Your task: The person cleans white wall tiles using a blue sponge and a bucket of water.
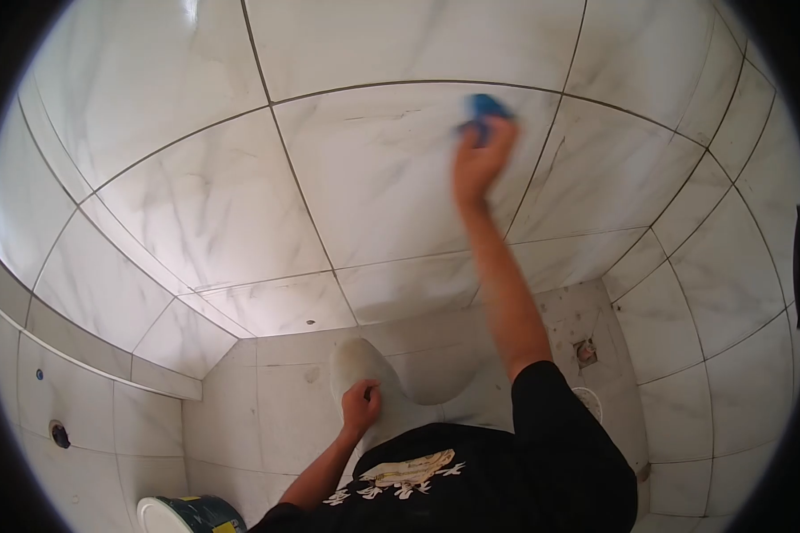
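My right hand (484, 164) is stretched out to the tiled wall and closed round a blue item (487, 110), slightly blurred, perhaps a cloth or sponge. It is at the upper right part of a large white marbled tile (382, 178), just below a dark horizontal joint. My left hand (362, 406) rests by my knee on the light trousers (357, 360), its fingers curled; whether anything is inside them is hidden.
A dark green bucket with a white lid (162, 515) stands at the lower left. The floor (280, 400) has a square drain opening (586, 353) at the right. Tiled side walls rise on both sides; the left one has a round pipe hole (60, 433).
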The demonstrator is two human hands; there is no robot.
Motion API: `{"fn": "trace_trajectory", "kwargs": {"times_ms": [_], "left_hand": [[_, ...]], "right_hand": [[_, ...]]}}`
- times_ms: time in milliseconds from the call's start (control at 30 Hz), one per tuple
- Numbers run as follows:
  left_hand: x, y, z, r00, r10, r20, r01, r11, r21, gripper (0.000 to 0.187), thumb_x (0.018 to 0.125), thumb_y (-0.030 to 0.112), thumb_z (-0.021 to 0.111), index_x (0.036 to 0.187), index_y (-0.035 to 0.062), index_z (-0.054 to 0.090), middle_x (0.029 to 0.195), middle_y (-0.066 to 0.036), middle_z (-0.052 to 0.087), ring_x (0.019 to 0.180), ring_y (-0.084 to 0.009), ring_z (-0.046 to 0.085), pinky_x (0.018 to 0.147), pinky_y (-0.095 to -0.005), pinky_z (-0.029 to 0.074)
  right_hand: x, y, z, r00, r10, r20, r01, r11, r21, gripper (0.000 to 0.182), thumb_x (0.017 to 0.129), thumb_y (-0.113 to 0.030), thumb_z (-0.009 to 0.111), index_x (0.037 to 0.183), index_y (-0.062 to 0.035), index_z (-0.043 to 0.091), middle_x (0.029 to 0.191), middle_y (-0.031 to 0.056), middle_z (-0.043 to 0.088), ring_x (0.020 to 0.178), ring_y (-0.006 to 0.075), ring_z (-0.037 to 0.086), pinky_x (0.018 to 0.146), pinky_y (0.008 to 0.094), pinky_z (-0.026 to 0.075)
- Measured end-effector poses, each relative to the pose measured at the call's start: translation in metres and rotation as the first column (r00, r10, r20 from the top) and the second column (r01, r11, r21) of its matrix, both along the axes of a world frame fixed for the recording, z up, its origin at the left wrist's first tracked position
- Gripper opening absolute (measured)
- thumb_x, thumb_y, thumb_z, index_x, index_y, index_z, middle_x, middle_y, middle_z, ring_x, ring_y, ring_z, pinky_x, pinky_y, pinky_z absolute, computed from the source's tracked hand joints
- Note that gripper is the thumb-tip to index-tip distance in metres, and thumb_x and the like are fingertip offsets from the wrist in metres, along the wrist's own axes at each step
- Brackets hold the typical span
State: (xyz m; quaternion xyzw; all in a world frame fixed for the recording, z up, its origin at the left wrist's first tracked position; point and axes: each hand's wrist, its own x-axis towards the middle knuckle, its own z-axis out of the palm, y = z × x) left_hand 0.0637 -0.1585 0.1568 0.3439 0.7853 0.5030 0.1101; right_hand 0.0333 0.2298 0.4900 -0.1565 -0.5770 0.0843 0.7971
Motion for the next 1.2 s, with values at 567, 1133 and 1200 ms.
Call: {"fn": "trace_trajectory", "kwargs": {"times_ms": [567, 1133, 1200], "left_hand": [[-0.005, 0.006, -0.005, 0.999, -0.030, 0.039, 0.031, 0.999, -0.020, 0.015, 0.086, 0.012, 0.064, 0.096, 0.0069, 0.073, 0.085, -0.016, 0.071, 0.074, -0.0316, 0.069, 0.070, -0.0397, 0.054], [-0.002, 0.006, 0.007, 0.998, 0.022, 0.066, -0.022, 1.000, -0.004, 0.015, 0.086, 0.010, 0.063, 0.096, 0.0035, 0.072, 0.081, -0.016, 0.069, 0.066, -0.0303, 0.066, 0.064, -0.0384, 0.052], [-0.007, 0.010, 0.006, 0.997, 0.023, 0.073, -0.023, 1.000, 0.007, 0.015, 0.087, 0.010, 0.063, 0.096, 0.0027, 0.072, 0.080, -0.016, 0.069, 0.066, -0.0298, 0.066, 0.064, -0.0379, 0.052]], "right_hand": [[-0.073, -0.116, 0.017, 0.802, 0.219, 0.555, -0.422, 0.866, 0.268, 0.045, 0.069, 0.006, 0.072, 0.112, -0.0075, 0.071, 0.104, 0.0146, 0.058, 0.098, 0.0335, 0.057, 0.085, 0.0407, 0.049], [-0.055, -0.119, 0.061, 0.727, -0.083, 0.682, -0.219, 0.913, 0.345, 0.026, 0.076, -0.002, 0.068, 0.102, -0.0062, 0.072, 0.092, 0.0116, 0.061, 0.088, 0.0306, 0.059, 0.076, 0.0413, 0.049], [-0.076, -0.100, -0.013, 0.800, 0.014, 0.599, -0.349, 0.824, 0.447, 0.007, 0.081, -0.009, 0.070, 0.086, -0.0123, 0.073, 0.075, 0.0057, 0.056, 0.072, 0.0268, 0.055, 0.060, 0.0403, 0.044]]}}
